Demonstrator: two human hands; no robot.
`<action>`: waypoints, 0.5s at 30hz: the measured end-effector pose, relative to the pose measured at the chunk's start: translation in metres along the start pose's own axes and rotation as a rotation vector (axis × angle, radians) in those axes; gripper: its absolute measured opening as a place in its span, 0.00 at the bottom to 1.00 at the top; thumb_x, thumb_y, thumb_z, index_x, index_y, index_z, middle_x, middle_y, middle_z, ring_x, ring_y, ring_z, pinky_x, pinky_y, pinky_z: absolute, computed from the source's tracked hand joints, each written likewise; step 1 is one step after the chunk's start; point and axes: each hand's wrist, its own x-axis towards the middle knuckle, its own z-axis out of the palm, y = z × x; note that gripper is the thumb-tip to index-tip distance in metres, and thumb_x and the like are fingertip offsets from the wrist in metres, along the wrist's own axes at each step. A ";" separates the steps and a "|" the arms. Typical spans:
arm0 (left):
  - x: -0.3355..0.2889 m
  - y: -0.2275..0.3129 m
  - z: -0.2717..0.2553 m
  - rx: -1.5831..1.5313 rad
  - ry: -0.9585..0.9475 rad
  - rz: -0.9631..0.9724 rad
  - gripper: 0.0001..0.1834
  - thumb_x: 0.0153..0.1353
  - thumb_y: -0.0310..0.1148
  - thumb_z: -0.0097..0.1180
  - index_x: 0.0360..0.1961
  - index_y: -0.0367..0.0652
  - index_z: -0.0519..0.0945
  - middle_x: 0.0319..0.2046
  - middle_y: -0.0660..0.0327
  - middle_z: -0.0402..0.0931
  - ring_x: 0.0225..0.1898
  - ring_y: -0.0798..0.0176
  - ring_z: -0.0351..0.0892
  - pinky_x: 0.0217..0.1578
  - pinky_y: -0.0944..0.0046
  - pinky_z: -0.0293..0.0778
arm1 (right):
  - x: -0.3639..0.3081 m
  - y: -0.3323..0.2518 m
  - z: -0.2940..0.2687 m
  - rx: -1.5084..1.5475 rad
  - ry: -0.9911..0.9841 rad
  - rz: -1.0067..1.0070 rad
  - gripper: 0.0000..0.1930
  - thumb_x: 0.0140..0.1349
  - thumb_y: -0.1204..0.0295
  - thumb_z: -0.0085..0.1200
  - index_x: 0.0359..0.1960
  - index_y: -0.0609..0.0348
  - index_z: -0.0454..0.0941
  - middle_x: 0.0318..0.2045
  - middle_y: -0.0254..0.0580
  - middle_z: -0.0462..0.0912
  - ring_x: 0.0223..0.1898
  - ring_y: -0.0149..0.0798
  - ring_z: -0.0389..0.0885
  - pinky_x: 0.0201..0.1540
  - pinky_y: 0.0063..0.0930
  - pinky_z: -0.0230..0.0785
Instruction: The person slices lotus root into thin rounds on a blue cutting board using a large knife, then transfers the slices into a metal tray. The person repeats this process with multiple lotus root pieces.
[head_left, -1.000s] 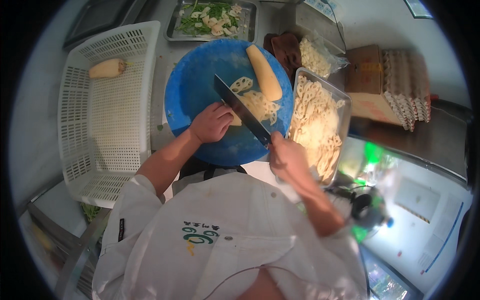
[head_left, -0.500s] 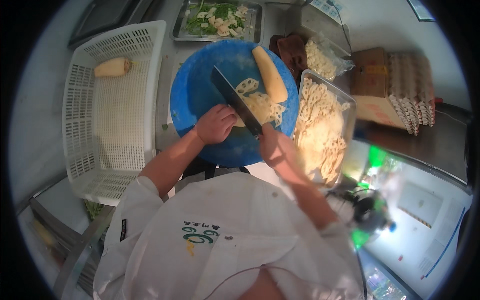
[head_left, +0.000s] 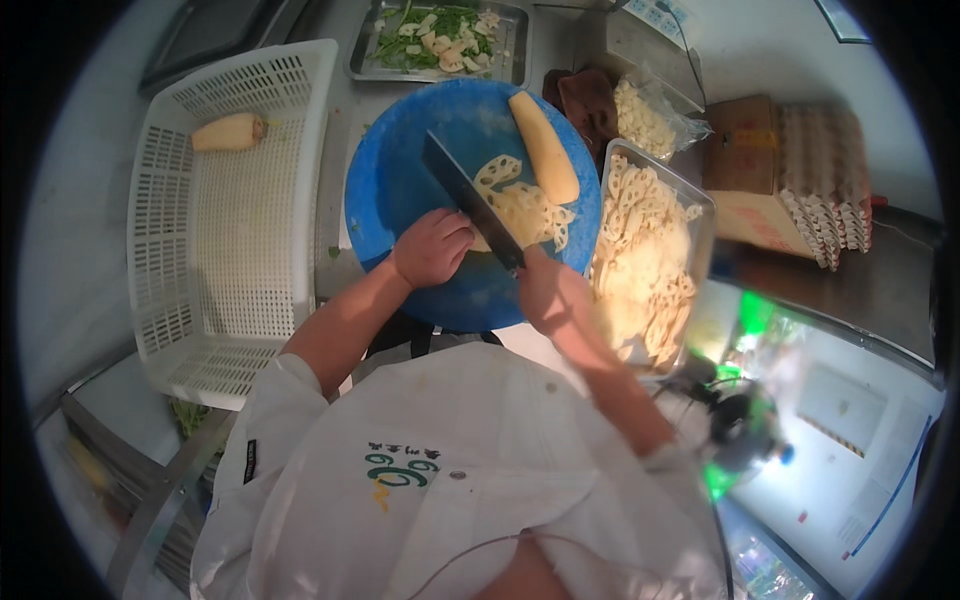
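On a round blue cutting board (head_left: 385,180) lie cut lotus root slices (head_left: 525,207) with round holes. My right hand (head_left: 552,287) is closed round the handle of a cleaver (head_left: 462,193), whose dark wide blade slants up and to the left. Left of the blade, my left hand (head_left: 433,246) has its fingers curled on a piece of lotus root, mostly hidden beneath them and against the blade. A whole peeled lotus root (head_left: 545,150) rests on the board at the far right, behind the slices.
A white plastic basket (head_left: 318,190) at the left holds another peeled lotus root (head_left: 228,132). Right of the board stands a metal tray (head_left: 707,235) heaped with slices. A second tray (head_left: 523,75) with greens sits behind. Egg trays (head_left: 825,165) and a cardboard box (head_left: 738,150) are far right.
Both hands and the cleaver hold nearly the same place. The whole view has shifted very slightly, with the board and basket a little to the right.
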 end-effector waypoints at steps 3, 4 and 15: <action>0.001 0.002 -0.005 -0.008 -0.035 -0.015 0.09 0.51 0.26 0.61 0.36 0.41 0.81 0.41 0.55 0.77 0.43 0.50 0.78 0.47 0.56 0.76 | -0.015 0.000 -0.012 -0.008 0.022 -0.032 0.08 0.69 0.70 0.46 0.41 0.61 0.72 0.33 0.65 0.84 0.39 0.68 0.83 0.42 0.56 0.73; 0.000 0.001 -0.004 -0.014 -0.030 -0.020 0.09 0.52 0.26 0.61 0.36 0.41 0.80 0.41 0.55 0.77 0.43 0.50 0.78 0.47 0.56 0.76 | -0.013 0.003 -0.006 -0.003 0.049 -0.064 0.08 0.69 0.69 0.47 0.41 0.61 0.72 0.31 0.64 0.83 0.38 0.68 0.82 0.40 0.56 0.73; 0.001 0.001 -0.006 -0.036 -0.022 -0.010 0.09 0.51 0.24 0.61 0.36 0.41 0.80 0.41 0.55 0.76 0.41 0.50 0.78 0.45 0.57 0.77 | -0.006 -0.001 0.009 -0.023 0.094 -0.041 0.08 0.67 0.70 0.49 0.40 0.62 0.72 0.28 0.64 0.83 0.35 0.66 0.83 0.39 0.56 0.74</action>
